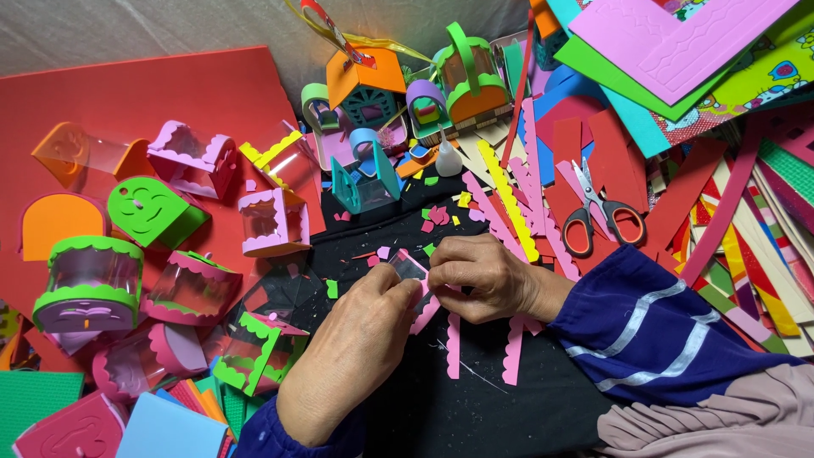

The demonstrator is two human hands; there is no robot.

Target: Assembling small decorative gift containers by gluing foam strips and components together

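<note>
Both hands (407,293) — clear pink-edged box (409,268)

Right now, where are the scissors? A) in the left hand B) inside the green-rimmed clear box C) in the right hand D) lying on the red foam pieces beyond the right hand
D: the scissors lie untouched on the red foam pieces, blades pointing away, while the left hand and right hand both pinch a small clear piece with pink scalloped trim over the black cloth.
</note>
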